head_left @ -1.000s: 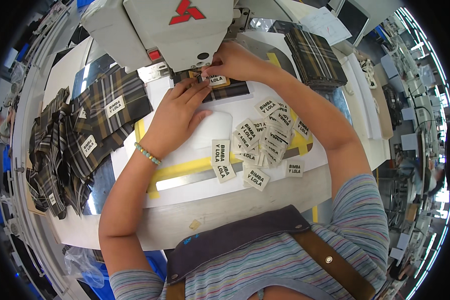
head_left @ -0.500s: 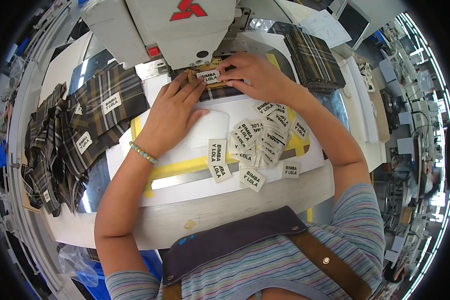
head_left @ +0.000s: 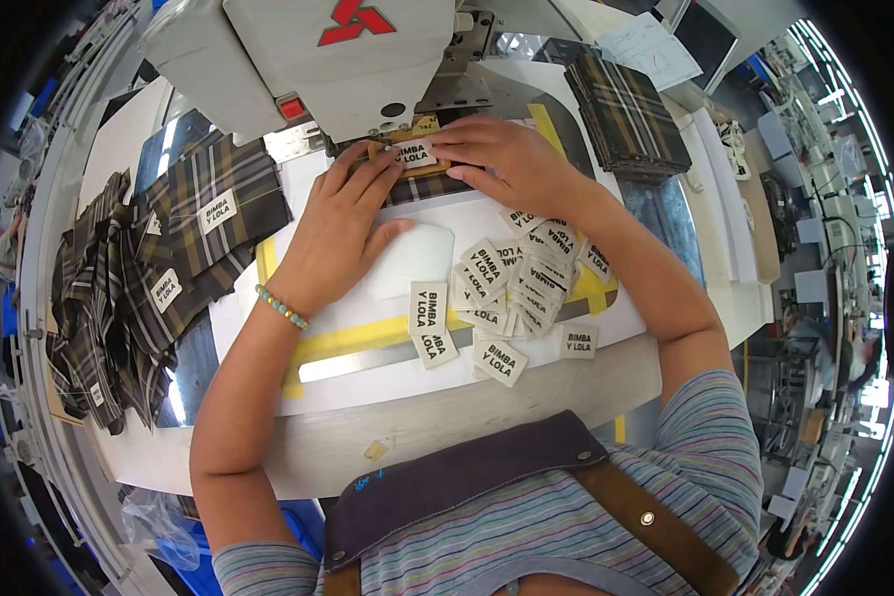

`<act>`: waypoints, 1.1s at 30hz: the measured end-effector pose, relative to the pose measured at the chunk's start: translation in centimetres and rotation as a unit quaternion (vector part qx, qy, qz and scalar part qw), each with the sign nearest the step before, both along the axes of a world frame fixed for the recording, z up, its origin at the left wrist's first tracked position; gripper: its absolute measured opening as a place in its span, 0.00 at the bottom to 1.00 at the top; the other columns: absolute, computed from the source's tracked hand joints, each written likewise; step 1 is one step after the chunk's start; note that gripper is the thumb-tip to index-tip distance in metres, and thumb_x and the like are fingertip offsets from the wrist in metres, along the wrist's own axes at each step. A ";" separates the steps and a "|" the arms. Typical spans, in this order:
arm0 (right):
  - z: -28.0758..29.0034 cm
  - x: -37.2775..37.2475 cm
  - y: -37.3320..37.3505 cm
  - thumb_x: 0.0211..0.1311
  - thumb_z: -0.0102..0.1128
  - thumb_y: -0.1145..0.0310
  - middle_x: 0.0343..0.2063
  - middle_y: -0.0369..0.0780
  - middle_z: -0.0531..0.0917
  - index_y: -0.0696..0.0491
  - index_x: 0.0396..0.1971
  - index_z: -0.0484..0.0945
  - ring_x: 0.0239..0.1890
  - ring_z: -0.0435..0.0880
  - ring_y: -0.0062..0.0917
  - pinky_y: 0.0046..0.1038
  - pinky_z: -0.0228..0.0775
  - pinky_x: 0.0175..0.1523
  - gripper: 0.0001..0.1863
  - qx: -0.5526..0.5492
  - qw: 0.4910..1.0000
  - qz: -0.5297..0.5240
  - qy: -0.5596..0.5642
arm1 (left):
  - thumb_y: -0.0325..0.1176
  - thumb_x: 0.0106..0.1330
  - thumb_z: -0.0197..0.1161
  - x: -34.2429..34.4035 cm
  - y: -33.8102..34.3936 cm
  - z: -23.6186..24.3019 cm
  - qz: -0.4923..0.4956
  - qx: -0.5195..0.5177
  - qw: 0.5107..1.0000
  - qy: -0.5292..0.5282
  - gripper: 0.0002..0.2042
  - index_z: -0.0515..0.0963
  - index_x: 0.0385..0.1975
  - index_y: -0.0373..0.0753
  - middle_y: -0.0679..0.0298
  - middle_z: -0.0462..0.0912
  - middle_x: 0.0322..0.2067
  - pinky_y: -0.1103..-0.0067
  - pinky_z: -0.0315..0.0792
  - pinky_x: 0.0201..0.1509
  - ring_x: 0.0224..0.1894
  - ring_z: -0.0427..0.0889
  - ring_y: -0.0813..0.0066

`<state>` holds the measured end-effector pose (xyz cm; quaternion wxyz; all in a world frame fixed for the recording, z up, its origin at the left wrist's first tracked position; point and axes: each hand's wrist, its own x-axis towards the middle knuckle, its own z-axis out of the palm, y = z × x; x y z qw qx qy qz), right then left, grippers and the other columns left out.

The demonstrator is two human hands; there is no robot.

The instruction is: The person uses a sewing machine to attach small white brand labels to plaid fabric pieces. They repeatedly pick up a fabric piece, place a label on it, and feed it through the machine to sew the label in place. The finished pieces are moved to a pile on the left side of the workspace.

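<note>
Presently resting left hand (head_left: 343, 217), unclenched, on a pale, dark-lettered label (head_left: 415, 152) beneath the machine head (head_left: 343, 74); curling right hand (head_left: 528, 167) at its right end, can't tell whether pinching; showing similar labels (head_left: 538, 283) piled nearby, clear plastic (head_left: 159, 526) by a blue bin (head_left: 206, 576).

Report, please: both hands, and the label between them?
White label: left fingers at left end, right fingers at right. Machine head close by; loose labels nearer the body.

Strip lights (head_left: 827, 75) shine well right of the pale worktop (head_left: 318, 452); a dark screen (head_left: 699, 46) stands near its far right corner.
</note>
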<state>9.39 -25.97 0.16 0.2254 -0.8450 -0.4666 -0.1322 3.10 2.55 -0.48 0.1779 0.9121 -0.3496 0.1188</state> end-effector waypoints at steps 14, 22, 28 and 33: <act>0.3 -0.2 0.0 0.71 0.68 0.60 0.62 0.36 0.86 0.51 0.55 0.88 0.69 0.78 0.32 0.38 0.75 0.69 0.18 -0.021 0.999 -0.013 -0.042 | 0.45 0.74 0.65 0.1 -0.1 0.0 0.005 0.016 1.000 0.001 0.32 0.70 0.73 0.37 0.59 0.67 0.77 0.57 0.56 0.81 0.80 0.59 0.49; -0.3 0.0 -0.1 0.73 0.67 0.59 0.64 0.37 0.84 0.52 0.58 0.87 0.71 0.76 0.36 0.40 0.69 0.75 0.19 -0.032 0.999 0.006 0.029 | 0.49 0.75 0.63 0.6 -0.2 0.0 -0.005 0.023 1.000 0.018 0.35 0.66 0.78 0.40 0.60 0.64 0.80 0.57 0.53 0.82 0.81 0.57 0.48; -0.5 0.3 -0.2 0.73 0.66 0.60 0.66 0.37 0.83 0.51 0.57 0.88 0.72 0.75 0.38 0.41 0.71 0.74 0.18 0.018 0.999 -0.009 0.048 | 0.51 0.76 0.61 0.7 -0.2 -0.1 -0.007 0.027 0.999 0.016 0.34 0.67 0.77 0.39 0.60 0.65 0.79 0.57 0.53 0.81 0.80 0.58 0.48; 0.4 0.7 -1.3 0.71 0.68 0.61 0.64 0.38 0.83 0.51 0.53 0.88 0.71 0.75 0.39 0.42 0.73 0.71 0.15 0.002 1.000 0.001 0.005 | 0.52 0.76 0.62 0.7 -0.3 -0.2 -0.006 0.024 1.000 -0.006 0.33 0.70 0.74 0.38 0.59 0.68 0.77 0.57 0.55 0.80 0.77 0.62 0.48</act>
